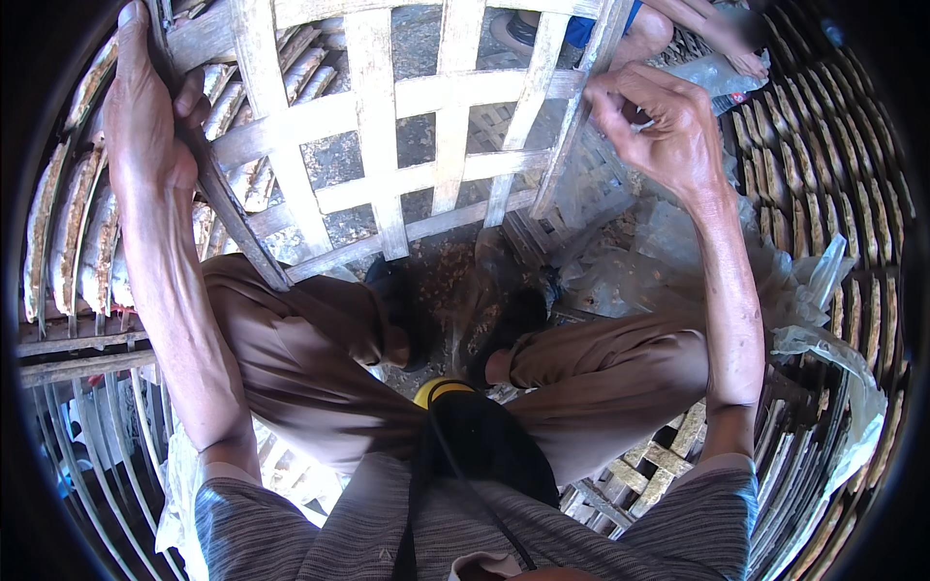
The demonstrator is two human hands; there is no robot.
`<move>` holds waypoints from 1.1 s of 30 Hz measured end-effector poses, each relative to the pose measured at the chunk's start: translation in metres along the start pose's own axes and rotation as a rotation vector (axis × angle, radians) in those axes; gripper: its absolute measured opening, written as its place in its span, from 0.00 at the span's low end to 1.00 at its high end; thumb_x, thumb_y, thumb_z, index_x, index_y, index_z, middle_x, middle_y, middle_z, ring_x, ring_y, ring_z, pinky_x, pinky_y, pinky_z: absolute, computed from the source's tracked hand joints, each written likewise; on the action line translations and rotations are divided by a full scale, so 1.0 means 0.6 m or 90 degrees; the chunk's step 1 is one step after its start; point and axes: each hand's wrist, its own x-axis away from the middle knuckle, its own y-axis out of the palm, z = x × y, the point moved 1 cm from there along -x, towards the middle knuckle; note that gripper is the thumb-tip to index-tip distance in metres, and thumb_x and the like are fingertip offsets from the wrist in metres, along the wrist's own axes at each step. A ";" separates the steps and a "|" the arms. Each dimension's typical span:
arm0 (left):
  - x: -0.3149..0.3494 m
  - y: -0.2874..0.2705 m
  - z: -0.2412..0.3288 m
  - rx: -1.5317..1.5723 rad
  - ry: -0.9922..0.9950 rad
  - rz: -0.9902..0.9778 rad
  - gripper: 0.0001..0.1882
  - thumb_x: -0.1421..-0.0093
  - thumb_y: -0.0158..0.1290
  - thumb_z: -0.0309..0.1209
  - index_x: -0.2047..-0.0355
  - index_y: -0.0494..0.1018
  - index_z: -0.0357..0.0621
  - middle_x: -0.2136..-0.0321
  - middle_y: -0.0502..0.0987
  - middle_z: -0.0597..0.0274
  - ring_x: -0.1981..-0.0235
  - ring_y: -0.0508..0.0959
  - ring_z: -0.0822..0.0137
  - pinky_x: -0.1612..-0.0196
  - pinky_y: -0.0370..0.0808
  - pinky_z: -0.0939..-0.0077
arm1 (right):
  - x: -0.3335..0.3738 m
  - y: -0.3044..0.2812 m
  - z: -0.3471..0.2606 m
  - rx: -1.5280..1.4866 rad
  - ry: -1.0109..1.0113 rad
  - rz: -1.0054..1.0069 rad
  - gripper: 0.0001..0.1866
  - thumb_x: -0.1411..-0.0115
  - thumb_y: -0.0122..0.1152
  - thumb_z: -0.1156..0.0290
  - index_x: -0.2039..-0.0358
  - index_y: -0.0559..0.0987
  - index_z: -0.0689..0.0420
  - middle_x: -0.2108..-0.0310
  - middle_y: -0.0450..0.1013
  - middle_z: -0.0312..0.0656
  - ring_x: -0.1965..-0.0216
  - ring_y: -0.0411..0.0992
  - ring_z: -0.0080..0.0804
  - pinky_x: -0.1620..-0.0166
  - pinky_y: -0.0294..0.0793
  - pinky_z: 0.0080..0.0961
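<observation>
A pale lattice panel point(376, 126) of woven, bamboo-like slats in a thin wooden frame stands tilted in front of me, its lower edge close to my knees. Along its left side rail, my left hand point(145, 126) is closed, thumb stretched up the outside and fingers curled around the rail. At the right side rail, my right hand point(664, 121) is curled, with thumb and fingertips bent together against the frame. Whether it pinches the rail or some small piece there, I cannot make out. The panel's top runs out of the picture.
Stacked slatted racks rise on the left point(73, 223) and right point(804, 184). Crumpled clear plastic sheeting point(668, 242) lies right of my feet. Beyond the panel, at upper right, another person's hand point(746, 63) and bent knee point(644, 37) show. Brown debris point(450, 290) litters the floor.
</observation>
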 end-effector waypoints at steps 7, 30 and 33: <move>-0.002 -0.006 -0.003 0.036 -0.011 -0.025 0.20 0.27 0.56 0.53 0.53 0.77 0.50 0.76 0.66 0.74 0.83 0.62 0.80 0.77 0.60 0.83 | 0.005 0.009 -0.002 0.017 -0.019 0.006 0.05 0.39 0.75 0.71 0.64 0.88 0.57 0.69 0.82 0.37 0.72 0.81 0.29 0.68 0.82 0.30; -0.040 -0.036 -0.029 0.126 -0.027 -0.070 0.23 0.23 0.49 0.53 0.51 0.74 0.43 0.75 0.75 0.68 0.84 0.63 0.82 0.81 0.60 0.84 | -0.007 0.023 -0.009 -0.100 0.082 0.123 0.09 0.44 0.79 0.72 0.67 0.85 0.60 0.70 0.79 0.37 0.71 0.78 0.25 0.67 0.80 0.28; -0.020 -0.018 -0.014 0.136 -0.039 -0.052 0.23 0.22 0.48 0.53 0.51 0.73 0.43 0.77 0.73 0.70 0.84 0.63 0.82 0.81 0.60 0.85 | 0.007 0.020 0.007 -0.038 0.017 0.063 0.13 0.45 0.81 0.69 0.64 0.84 0.60 0.67 0.78 0.38 0.67 0.78 0.27 0.64 0.81 0.29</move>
